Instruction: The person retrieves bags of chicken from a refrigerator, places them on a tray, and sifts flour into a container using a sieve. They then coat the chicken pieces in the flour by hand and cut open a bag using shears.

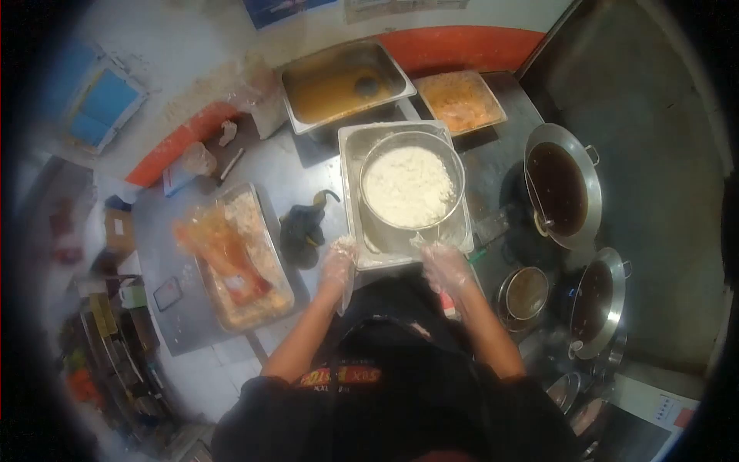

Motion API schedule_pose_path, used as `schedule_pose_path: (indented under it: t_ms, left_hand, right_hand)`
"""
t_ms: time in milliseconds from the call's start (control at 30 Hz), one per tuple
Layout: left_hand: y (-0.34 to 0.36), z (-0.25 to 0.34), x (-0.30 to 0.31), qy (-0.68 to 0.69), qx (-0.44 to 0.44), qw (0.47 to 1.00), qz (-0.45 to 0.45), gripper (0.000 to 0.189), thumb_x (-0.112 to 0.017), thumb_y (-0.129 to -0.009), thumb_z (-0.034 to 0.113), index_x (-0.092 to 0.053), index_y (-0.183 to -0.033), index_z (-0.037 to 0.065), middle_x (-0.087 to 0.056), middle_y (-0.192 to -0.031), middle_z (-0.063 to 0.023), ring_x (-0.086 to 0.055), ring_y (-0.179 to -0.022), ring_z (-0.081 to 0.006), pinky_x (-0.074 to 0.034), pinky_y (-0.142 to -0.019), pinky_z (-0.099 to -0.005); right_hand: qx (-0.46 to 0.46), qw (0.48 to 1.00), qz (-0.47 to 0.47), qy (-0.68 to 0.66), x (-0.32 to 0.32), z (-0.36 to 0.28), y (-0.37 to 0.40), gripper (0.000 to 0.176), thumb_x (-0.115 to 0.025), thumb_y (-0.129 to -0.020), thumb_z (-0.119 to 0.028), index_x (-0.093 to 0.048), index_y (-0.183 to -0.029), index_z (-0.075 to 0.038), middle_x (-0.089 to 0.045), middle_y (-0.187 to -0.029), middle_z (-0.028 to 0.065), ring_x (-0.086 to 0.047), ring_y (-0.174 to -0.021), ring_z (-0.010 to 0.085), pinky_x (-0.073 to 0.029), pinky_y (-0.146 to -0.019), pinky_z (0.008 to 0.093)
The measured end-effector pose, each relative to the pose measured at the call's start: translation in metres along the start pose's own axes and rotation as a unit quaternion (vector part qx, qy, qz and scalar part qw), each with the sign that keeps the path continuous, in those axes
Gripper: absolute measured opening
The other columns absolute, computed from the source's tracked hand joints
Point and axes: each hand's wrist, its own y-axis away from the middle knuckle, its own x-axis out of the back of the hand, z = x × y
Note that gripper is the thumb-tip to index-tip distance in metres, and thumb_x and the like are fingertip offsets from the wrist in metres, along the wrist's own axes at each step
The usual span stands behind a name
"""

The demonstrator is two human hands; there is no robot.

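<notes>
A round sieve [412, 138] heaped with white flour [406, 183] rests in a deep metal pan [350, 154] in front of me. My left hand [337, 268], in a clear plastic glove with flour on the fingertips, is at the pan's front left corner; blur hides how its fingers are set. At the front right, my gloved right hand [446, 268] is closed at the sieve's wire handle [438, 233], its fingertips also floured. A dark cloth-like object [302, 229] lies left of the pan.
Left, a tray [286, 289] holds flour and a plastic bag [229, 258] with orange-red contents. Behind are a pan of yellowish liquid [292, 100] and a tray of orange food [462, 100]. Right stand two woks [589, 189] of dark liquid and a small strainer [527, 292].
</notes>
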Motion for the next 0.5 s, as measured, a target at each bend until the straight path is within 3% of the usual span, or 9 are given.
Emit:
schedule_pose_path:
  t_ms: [67,100,167,200,267,300,333,400,500]
  left_hand:
    - [-0.009,0.024,0.025,0.290,0.207,0.934,-0.027,0.024,-0.052,-0.093,0.027,-0.062,-0.100,0.007,-0.062,-0.100,-0.0117,-0.056,-0.098,-0.0250,-0.044,-0.087,-0.0340]
    - [-0.012,0.017,0.020,0.290,0.207,0.934,-0.023,0.024,-0.052,-0.093,0.027,-0.062,-0.100,0.007,-0.062,-0.100,-0.0117,-0.056,-0.098,-0.0250,-0.044,-0.087,-0.0340]
    - [-0.009,-0.003,-0.001,0.053,0.013,0.995,0.086,0.027,-0.054,-0.092,0.030,-0.060,-0.103,0.006,-0.062,-0.100,-0.0123,-0.056,-0.096,-0.0264,-0.044,-0.086,-0.0345]
    - [-0.001,0.004,0.002,0.054,0.016,0.995,0.078,0.027,-0.054,-0.092,0.030,-0.060,-0.103,0.006,-0.062,-0.100,-0.0123,-0.056,-0.096,-0.0264,-0.044,-0.086,-0.0345]
    - [-0.001,0.030,0.023,0.360,0.279,0.889,-0.047,0.034,-0.043,-0.095,0.029,-0.064,-0.102,0.004,-0.063,-0.103,-0.0139,-0.056,-0.102,-0.0277,-0.042,-0.090,-0.0366]
    - [-0.009,0.028,0.027,0.359,0.271,0.892,-0.038,0.034,-0.043,-0.095,0.029,-0.064,-0.102,0.004,-0.063,-0.103,-0.0139,-0.056,-0.102,-0.0277,-0.042,-0.090,-0.0366]
    - [-0.008,0.023,0.024,0.273,0.191,0.943,0.007,0.032,-0.045,-0.094,0.028,-0.064,-0.103,0.005,-0.063,-0.103,-0.0133,-0.057,-0.102,-0.0272,-0.043,-0.089,-0.0360]
    - [-0.007,-0.007,-0.009,0.140,0.095,0.984,0.048,0.029,-0.048,-0.092,0.028,-0.066,-0.104,0.008,-0.063,-0.104,-0.0126,-0.059,-0.099,-0.0265,-0.044,-0.087,-0.0350]
    - [-0.004,0.003,0.009,0.257,0.184,0.947,-0.047,0.040,-0.052,-0.090,0.031,-0.054,-0.116,0.001,-0.060,-0.105,-0.0165,-0.059,-0.096,-0.0219,-0.047,-0.084,-0.0327]
  right_hand:
    - [-0.025,0.999,0.033,0.028,-0.002,-0.018,0.019,0.031,-0.055,-0.091,-0.030,-0.045,-0.067,-0.015,-0.038,-0.050,-0.0040,-0.036,-0.037,0.0109,-0.030,-0.033,0.0267]
    - [-0.022,0.999,0.030,0.029,-0.001,-0.018,0.014,0.031,-0.055,-0.091,-0.030,-0.045,-0.067,-0.015,-0.038,-0.050,-0.0040,-0.036,-0.037,0.0109,-0.030,-0.033,0.0267]
    - [-0.033,0.996,-0.025,-0.073,0.006,-0.001,-0.001,0.031,-0.054,-0.092,-0.030,-0.045,-0.067,-0.015,-0.038,-0.050,-0.0039,-0.036,-0.036,0.0109,-0.029,-0.033,0.0263]
    - [0.028,0.996,-0.054,-0.062,0.004,0.005,-0.015,0.032,-0.054,-0.092,-0.032,-0.045,-0.066,-0.015,-0.038,-0.050,-0.0038,-0.037,-0.036,0.0115,-0.029,-0.033,0.0267]
    - [-0.017,1.000,-0.022,-0.010,0.001,-0.007,0.010,0.031,-0.055,-0.091,-0.031,-0.045,-0.066,-0.015,-0.039,-0.050,-0.0038,-0.038,-0.037,0.0114,-0.029,-0.033,0.0270]
    - [-0.045,0.998,0.009,0.042,-0.002,-0.019,0.013,0.031,-0.055,-0.091,-0.030,-0.045,-0.066,-0.015,-0.039,-0.050,-0.0037,-0.038,-0.037,0.0113,-0.029,-0.033,0.0272]
    - [-0.061,0.984,-0.097,-0.140,0.017,-0.006,0.009,0.031,-0.057,-0.090,-0.029,-0.045,-0.066,-0.015,-0.040,-0.050,-0.0033,-0.038,-0.036,0.0113,-0.029,-0.032,0.0281]
    - [-0.007,0.992,-0.068,-0.103,0.011,0.008,-0.019,0.028,-0.057,-0.090,-0.029,-0.048,-0.068,-0.014,-0.040,-0.050,-0.0033,-0.037,-0.035,0.0112,-0.029,-0.032,0.0281]
    - [0.021,0.994,-0.054,-0.091,0.002,-0.003,-0.007,0.023,-0.058,-0.089,-0.028,-0.054,-0.072,-0.014,-0.040,-0.050,-0.0033,-0.037,-0.035,0.0112,-0.028,-0.031,0.0280]
